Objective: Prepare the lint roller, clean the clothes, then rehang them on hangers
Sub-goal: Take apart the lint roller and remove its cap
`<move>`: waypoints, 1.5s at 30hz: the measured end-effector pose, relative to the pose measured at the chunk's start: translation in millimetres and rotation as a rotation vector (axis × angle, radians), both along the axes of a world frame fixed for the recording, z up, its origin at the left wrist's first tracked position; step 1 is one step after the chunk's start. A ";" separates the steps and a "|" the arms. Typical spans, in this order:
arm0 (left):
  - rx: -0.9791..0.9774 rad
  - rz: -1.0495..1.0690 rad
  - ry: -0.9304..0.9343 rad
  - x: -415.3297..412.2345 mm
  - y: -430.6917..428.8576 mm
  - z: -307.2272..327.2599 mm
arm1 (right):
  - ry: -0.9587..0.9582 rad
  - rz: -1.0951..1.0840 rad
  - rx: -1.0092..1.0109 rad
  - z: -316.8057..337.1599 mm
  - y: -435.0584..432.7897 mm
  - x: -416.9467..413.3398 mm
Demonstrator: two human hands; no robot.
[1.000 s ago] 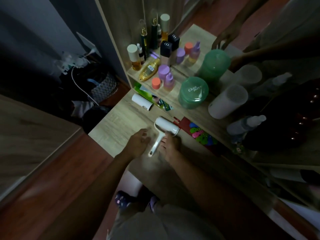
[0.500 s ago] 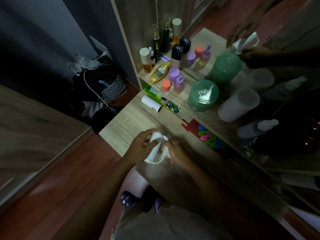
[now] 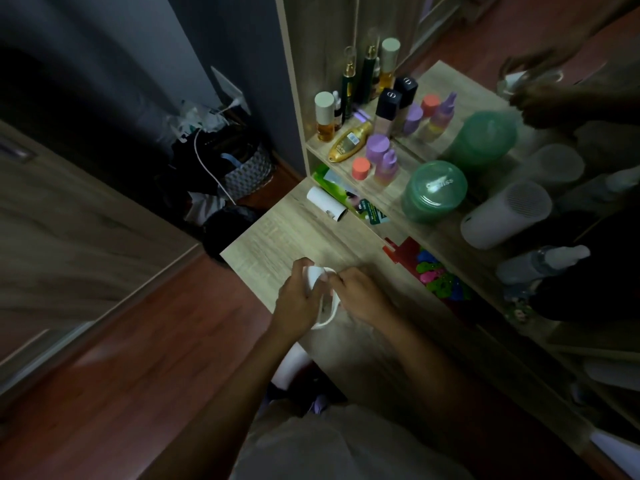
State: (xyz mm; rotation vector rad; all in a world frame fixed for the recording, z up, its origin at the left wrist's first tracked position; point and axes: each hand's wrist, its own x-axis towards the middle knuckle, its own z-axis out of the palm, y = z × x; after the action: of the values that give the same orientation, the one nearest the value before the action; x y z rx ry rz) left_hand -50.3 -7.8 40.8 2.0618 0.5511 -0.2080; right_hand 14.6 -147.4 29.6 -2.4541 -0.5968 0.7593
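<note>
Dim light, view blurred.

Position: lint roller (image 3: 318,277) held up over the near edge of the desk (image 3: 277,233), between both hands, not resting on the wood.

Left hand (image 3: 294,299): fingers curled round the roller's head, gripping it from the left side.

Right hand (image 3: 363,296): fingertips pinched at the upper right edge of the head. Whether they have hold of a cover or a sheet edge I cannot tell.

Judgement: the step is the preparation, freeing the sticky surface. No clothes or hangers in sight, so the task looks to be at its start.

To do it well:
- left hand holds the head steady so it cannot spin
- right hand finds a clean edge and draws it off in one even pull, away from the body
- keep bare fingers off the exposed adhesive, or it loses tack.

Materials: roller is smooth white plastic, with a cylindrical head and a curved handle that loops below the hands. Desk is pale wood-grain laminate, matt. A white cylinder (image 3: 327,204), perhaps a spare roll, lies on its side at the back of the desk. On the shelf above stands a green jar (image 3: 434,190), translucent with a domed lid.
</note>
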 end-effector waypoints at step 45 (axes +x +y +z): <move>-0.090 0.161 -0.010 27.2 -2.2 7.3 | 0.172 -0.392 -0.239 -74.9 -34.3 5.6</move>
State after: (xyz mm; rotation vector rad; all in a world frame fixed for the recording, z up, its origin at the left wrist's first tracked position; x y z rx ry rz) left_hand -23.1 -10.1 48.0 1.9198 0.6860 -0.1247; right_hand 20.2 -181.7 -45.3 -2.5676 0.0459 0.9038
